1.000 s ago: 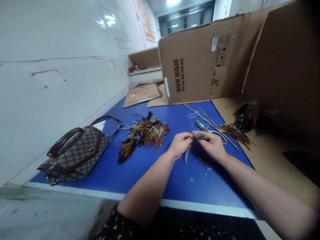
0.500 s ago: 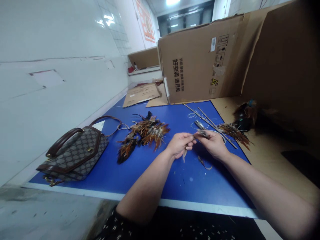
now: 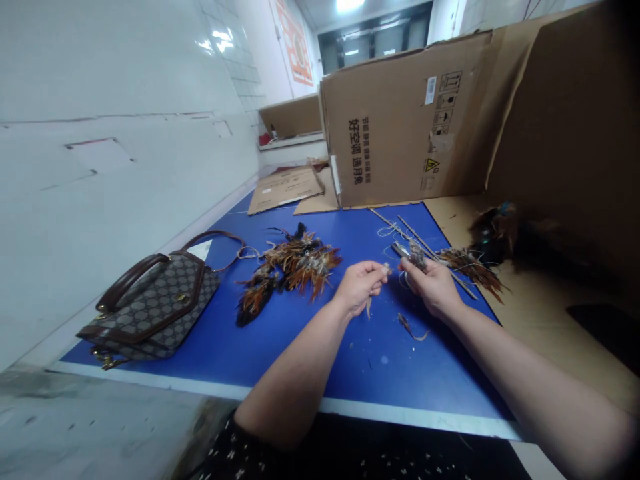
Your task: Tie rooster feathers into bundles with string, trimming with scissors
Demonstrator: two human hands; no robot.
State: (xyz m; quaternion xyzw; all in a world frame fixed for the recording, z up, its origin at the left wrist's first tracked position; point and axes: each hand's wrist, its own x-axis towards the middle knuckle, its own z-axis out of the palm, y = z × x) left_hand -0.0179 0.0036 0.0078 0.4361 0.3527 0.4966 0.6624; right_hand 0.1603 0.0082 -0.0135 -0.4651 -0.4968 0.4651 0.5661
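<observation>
My left hand (image 3: 361,287) is closed over the blue tabletop, with a small pale feather (image 3: 369,307) hanging below its fingers. A whitish tuft shows at its pinched fingertips. To the right, my right hand (image 3: 434,285) grips a bunch of grey-brown feathers (image 3: 417,256) between thumb and fingers. A gap separates the two hands. Beneath them a loose thin feather (image 3: 409,327) lies on the table. Left of my left hand rests a pile of brown and black feathers (image 3: 305,263). Just beyond my right hand are two thin sticks (image 3: 420,235) tangled with pale string.
A patterned handbag (image 3: 160,300) with brown trim stands at the table's left. Flat cardboard (image 3: 285,189) lies at the back, and a large cardboard box (image 3: 400,127) rises behind the sticks. More brown feathers (image 3: 473,270) lie at the right edge, near dark feathers (image 3: 493,230) on cardboard.
My hands have moved apart from touching at the fingertips. The feather bunch in my right hand now stands more upright. The pile and handbag stay where they were.
</observation>
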